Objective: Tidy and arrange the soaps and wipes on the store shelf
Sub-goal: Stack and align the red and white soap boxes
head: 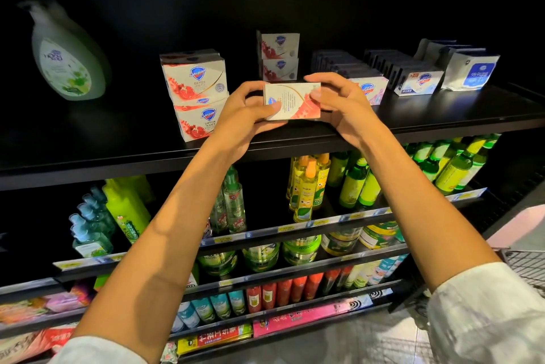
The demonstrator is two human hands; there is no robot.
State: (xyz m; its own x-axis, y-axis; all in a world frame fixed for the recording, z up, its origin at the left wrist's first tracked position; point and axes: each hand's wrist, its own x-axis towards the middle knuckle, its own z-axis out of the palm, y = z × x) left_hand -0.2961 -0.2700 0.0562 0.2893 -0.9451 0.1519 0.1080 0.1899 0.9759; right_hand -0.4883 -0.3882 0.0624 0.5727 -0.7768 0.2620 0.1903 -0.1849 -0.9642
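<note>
Here, open room: the black store shelf [442,116] has a wide bare stretch between the pale green pump bottle [69,52] on the left and the stack of two white-and-red soap boxes [196,95].
Front edge: the held box sits just above the shelf's front lip.
Held box: a flat white-and-red cardboard soap box [292,101], back side facing us, between both hands.
Left hand [244,116]: fingers curled round the box's left end, thumb on its face.
Right hand [339,104]: fingers curled over the top right, thumb on the face.
Behind: a second stack of two soap boxes [279,55] farther back.
Right side: rows of dark boxes [383,64], then white-and-blue wipe packs [469,69].
Below: lower shelves with green and yellow bottles [354,183].
Sleeves: white, pushed up both arms.
</note>
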